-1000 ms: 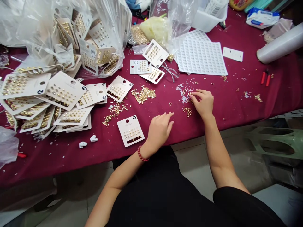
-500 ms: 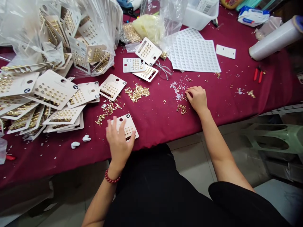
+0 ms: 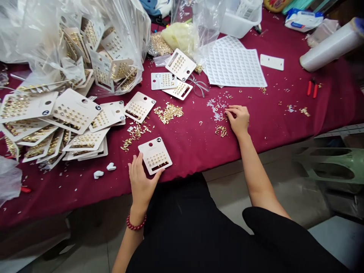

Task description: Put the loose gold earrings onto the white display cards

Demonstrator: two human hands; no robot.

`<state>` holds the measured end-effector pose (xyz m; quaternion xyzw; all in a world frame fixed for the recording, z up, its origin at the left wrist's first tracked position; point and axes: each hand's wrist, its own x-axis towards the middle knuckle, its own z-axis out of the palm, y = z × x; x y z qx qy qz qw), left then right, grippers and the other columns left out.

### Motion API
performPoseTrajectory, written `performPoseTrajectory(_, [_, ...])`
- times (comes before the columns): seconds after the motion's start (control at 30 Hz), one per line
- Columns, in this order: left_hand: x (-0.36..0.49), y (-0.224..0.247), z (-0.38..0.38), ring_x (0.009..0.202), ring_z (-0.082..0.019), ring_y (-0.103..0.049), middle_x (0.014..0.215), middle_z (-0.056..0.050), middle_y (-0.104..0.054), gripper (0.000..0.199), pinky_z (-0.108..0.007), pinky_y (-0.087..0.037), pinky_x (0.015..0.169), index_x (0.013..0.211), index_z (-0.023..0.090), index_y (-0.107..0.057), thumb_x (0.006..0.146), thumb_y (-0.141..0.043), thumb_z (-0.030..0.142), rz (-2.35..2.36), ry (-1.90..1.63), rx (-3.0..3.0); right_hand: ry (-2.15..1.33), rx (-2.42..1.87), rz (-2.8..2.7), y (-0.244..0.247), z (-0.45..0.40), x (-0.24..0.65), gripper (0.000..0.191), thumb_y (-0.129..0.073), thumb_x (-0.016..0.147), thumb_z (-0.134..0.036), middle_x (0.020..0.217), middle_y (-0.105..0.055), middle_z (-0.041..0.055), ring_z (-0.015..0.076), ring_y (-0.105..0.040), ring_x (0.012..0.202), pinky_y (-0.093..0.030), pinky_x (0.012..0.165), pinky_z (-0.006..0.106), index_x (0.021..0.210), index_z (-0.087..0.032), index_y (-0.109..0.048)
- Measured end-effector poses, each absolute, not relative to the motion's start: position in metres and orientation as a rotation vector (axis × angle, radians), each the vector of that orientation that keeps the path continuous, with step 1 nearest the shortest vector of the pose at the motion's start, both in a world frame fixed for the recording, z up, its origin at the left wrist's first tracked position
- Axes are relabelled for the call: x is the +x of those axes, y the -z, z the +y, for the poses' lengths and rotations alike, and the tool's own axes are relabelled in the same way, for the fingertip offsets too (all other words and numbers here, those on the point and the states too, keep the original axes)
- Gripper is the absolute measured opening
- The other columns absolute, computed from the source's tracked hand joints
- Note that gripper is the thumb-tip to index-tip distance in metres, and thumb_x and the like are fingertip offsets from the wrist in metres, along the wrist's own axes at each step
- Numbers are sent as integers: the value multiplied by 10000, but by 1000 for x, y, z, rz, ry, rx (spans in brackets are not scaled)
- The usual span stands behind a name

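The card (image 3: 155, 149) lies near on the worktop (image 3: 193, 146), at the spread left hand (image 3: 143, 185), fingers along its left edge, thumb at its near edge. Well to the right, the right hand (image 3: 239, 120) is beside clear bits (image 3: 215, 109) and hooks (image 3: 221, 131); whether its bunched fingertips pinch anything, I cannot tell.

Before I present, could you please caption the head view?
Left hand at the edge of an earring card, right hand beside scattered small clear pieces.
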<state>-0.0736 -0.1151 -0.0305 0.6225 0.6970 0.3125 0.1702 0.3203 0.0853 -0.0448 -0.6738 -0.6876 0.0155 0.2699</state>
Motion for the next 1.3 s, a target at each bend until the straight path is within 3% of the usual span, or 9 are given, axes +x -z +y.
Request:
performPoseTrajectory(0.1, [-72, 25, -112, 1296, -300, -506, 1391, -148, -517, 727, -486, -388, 1118, 1444, 223, -385, 811, -720, 350, 1908, -1011, 1600, -32, -1831, -1821, 47, 88, 321, 191, -619, 862, -311, 1098, -699, 84, 257, -593, 1071, -418, 993, 472, 991, -206, -713])
performPoseTrajectory(0.23, [-68, 25, -104, 1152, -220, -596, 1358, -116, -522, 758, -347, -541, 938, 1446, 268, -372, 784, -740, 299, 1776, -1129, 1289, -68, -1800, -1756, 47, 91, 324, 146, -680, 825, -294, 1061, -716, 88, 252, -620, 1055, -423, 993, 456, 925, -196, -724])
performPoseTrajectory(0.5, [-69, 16, -94, 1002, -170, -621, 1278, -92, -571, 778, -269, -562, 797, 1408, 251, -434, 718, -789, 303, 1801, -1050, 1195, -200, -1671, -1615, 38, 79, 322, 94, -661, 833, -277, 892, -733, 34, 191, -673, 836, -531, 825, 364, 889, -219, -707])
performPoseTrajectory(0.63, [-65, 8, -96, 816, -123, -614, 1167, -81, -633, 539, -201, -540, 629, 1256, 210, -589, 762, -758, 346, 1782, -1042, 1106, -219, -1564, -1527, 23, 66, 311, 145, -647, 855, -305, 891, -718, 67, 173, -660, 808, -544, 764, 323, 920, -209, -733])
performPoseTrajectory(0.73, [-63, 8, -101, 826, -118, -656, 1236, -99, -630, 438, -215, -569, 686, 1249, 200, -585, 853, -654, 374, 1768, -1063, 1050, -276, -1521, -1501, 13, 45, 285, 179, -640, 872, -306, 953, -703, 90, 174, -658, 867, -544, 770, 313, 981, -208, -743])
performPoseTrajectory(0.83, [-64, 12, -106, 795, -111, -686, 1210, -105, -638, 486, -195, -574, 671, 1267, 189, -571, 824, -684, 353, 1734, -1093, 979, -510, -1465, -1413, 10, 8, 241, 211, -664, 861, -288, 960, -709, 53, 182, -672, 887, -560, 818, 349, 1062, -249, -713])
performPoseTrajectory(0.9, [-65, 16, -109, 768, -101, -690, 1182, -99, -640, 500, -173, -571, 649, 1260, 184, -574, 804, -702, 341, 1717, -1114, 953, -683, -1408, -1433, 11, -21, 206, 105, -690, 840, -270, 893, -711, 14, 177, -681, 849, -568, 810, 355, 938, -263, -724])
performPoseTrajectory(1.07, [-67, 24, -114, 731, -79, -678, 1231, -101, -603, 440, -130, -545, 570, 1216, 184, -601, 810, -694, 324, 1683, -1160, 1012, -1141, -1162, -1470, 19, -74, 139, 123, -631, 878, -204, 806, -696, -30, 105, -645, 643, -561, 625, 261, 912, -284, -719])
performPoseTrajectory(1.3, [-65, 30, -115, 735, -71, -666, 1208, -80, -587, 360, -115, -538, 554, 1183, 199, -617, 841, -663, 300, 1680, -1214, 1139, -1026, -1126, -1636, 24, -82, 116, 157, -696, 825, -205, 894, -748, -15, 167, -714, 811, -618, 755, 320, 939, -301, -744])
